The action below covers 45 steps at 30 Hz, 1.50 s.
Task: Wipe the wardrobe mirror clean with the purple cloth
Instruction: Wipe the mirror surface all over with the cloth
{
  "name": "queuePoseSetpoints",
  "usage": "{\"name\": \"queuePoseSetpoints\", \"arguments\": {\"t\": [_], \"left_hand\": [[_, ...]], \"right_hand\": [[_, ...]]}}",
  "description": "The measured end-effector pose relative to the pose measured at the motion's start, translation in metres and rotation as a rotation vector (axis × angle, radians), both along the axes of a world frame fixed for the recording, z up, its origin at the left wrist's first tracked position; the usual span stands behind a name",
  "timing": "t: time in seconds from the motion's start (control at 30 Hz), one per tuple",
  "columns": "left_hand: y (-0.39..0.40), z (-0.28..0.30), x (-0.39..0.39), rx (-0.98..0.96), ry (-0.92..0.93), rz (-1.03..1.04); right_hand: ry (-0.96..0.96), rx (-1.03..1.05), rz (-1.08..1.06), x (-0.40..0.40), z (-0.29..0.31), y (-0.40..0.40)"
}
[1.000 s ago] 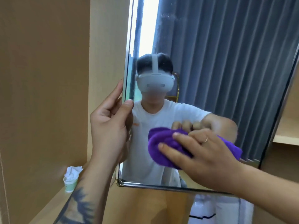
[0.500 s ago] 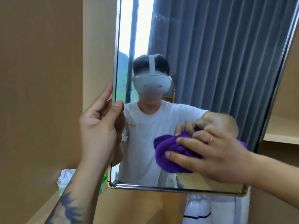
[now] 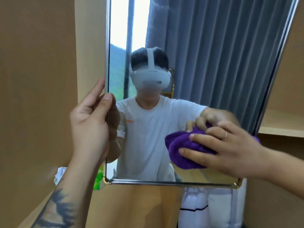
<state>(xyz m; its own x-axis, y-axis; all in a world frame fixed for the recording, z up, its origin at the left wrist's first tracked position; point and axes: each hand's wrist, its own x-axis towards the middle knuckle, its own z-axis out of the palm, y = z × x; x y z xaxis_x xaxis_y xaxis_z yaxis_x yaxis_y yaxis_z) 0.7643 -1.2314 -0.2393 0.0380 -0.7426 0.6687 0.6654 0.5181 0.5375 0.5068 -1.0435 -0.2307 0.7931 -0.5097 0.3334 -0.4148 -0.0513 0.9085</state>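
Item: wardrobe mirror [image 3: 205, 63], tall framed pane filling the centre and upper right of the frame, leaning a little to the right. Metal edge all round, brass-coloured corners at the bottom.

Item: my left hand [image 3: 90, 127], centre left of the frame. Grip clenched on the mirror's left edge: thumb lying on the glass side, fingers curled round behind the frame. Tattooed forearm [image 3: 57, 206] runs down to the lower left.

Item: my right hand [image 3: 228, 148], lower right of the frame. Grip grasping the purple cloth [image 3: 182, 150], fingers spread and curled over the bunched fabric, pressing it against the glass. Ring on one finger.

Item: purple cloth, bunched into a wad, on the mirror's lower right part, above the bottom rail and just left of my right hand.

Item: reflection in the glass. A person in a white T-shirt and a white headset, grey curtain behind, bright window strip at upper left of the pane.

Item: wooden panels [image 3: 37, 79], tan, at left and right of the mirror.

Item: something white and something green [image 3: 98, 180] behind the mirror's lower left corner, possibly crumpled paper; too blurred to say.
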Motion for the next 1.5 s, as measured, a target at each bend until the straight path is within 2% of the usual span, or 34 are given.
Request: {"name": "queuePoseSetpoints", "arguments": {"t": [0.07,0.17,0.23,0.27,0.3,0.37,0.43,0.47,0.53,0.63,0.7,0.77,0.87,0.97,1.03,1.1,1.17,1.23,1.37,1.5], "left_hand": [[0.001,0.000,0.000,-0.001,0.009,0.004],[-0.001,-0.001,0.003,0.002,0.022,-0.043],[-0.004,-0.003,0.003,0.007,0.018,-0.075],[-0.004,-0.004,0.004,0.011,0.018,-0.081],[-0.005,-0.004,0.004,0.015,0.018,-0.084],[-0.004,-0.004,0.005,0.015,0.016,-0.085],[-0.003,-0.003,0.005,0.011,0.011,-0.089],[-0.002,-0.003,0.005,0.013,0.013,-0.094],[-0.002,-0.003,0.005,0.018,0.022,-0.096],[0.001,-0.003,0.004,0.031,0.026,-0.083],[0.002,-0.003,0.004,0.039,0.027,-0.079],[0.005,-0.001,0.005,0.034,0.020,-0.074],[0.010,0.000,0.006,0.033,0.036,-0.081],[0.014,0.002,0.004,0.035,0.022,-0.063],[0.014,0.001,0.004,0.046,0.029,-0.065],[0.012,0.000,0.007,0.007,-0.012,-0.102],[0.011,-0.003,0.008,-0.062,-0.092,-0.109],[0.009,-0.003,0.005,-0.009,-0.031,-0.091],[0.008,-0.005,-0.002,0.004,-0.022,-0.018],[0.006,-0.008,0.000,-0.015,-0.009,-0.012]], "right_hand": [[0.002,-0.074,0.028,-0.006,0.029,0.000],[-0.252,-0.234,-0.028,-0.014,0.061,0.002],[-0.438,-0.295,-0.060,-0.015,0.050,0.002],[-0.468,-0.294,-0.057,-0.014,0.037,0.002],[-0.434,-0.262,-0.045,-0.013,0.021,0.002],[-0.209,-0.128,-0.019,-0.015,-0.004,0.006],[0.005,-0.019,-0.009,-0.018,-0.002,0.010],[0.043,-0.011,0.006,-0.020,0.009,0.012],[-0.005,-0.091,0.016,-0.028,0.034,0.013],[-0.317,-0.257,-0.050,-0.038,0.059,0.019],[-0.456,-0.307,-0.079,-0.040,0.047,0.021],[-0.418,-0.275,-0.079,-0.043,0.014,0.023],[-0.177,-0.137,-0.078,-0.055,-0.023,0.033],[0.015,-0.052,-0.073,-0.065,-0.004,0.042],[0.003,-0.110,-0.070,-0.071,0.019,0.042],[-0.163,-0.220,-0.062,-0.072,0.034,0.041],[-0.341,-0.298,-0.063,-0.069,0.023,0.039],[-0.406,-0.282,-0.059,-0.067,-0.013,0.039],[-0.190,-0.086,-0.119,-0.080,-0.087,0.051],[-0.051,-0.010,-0.126,-0.082,-0.067,0.054]]}}
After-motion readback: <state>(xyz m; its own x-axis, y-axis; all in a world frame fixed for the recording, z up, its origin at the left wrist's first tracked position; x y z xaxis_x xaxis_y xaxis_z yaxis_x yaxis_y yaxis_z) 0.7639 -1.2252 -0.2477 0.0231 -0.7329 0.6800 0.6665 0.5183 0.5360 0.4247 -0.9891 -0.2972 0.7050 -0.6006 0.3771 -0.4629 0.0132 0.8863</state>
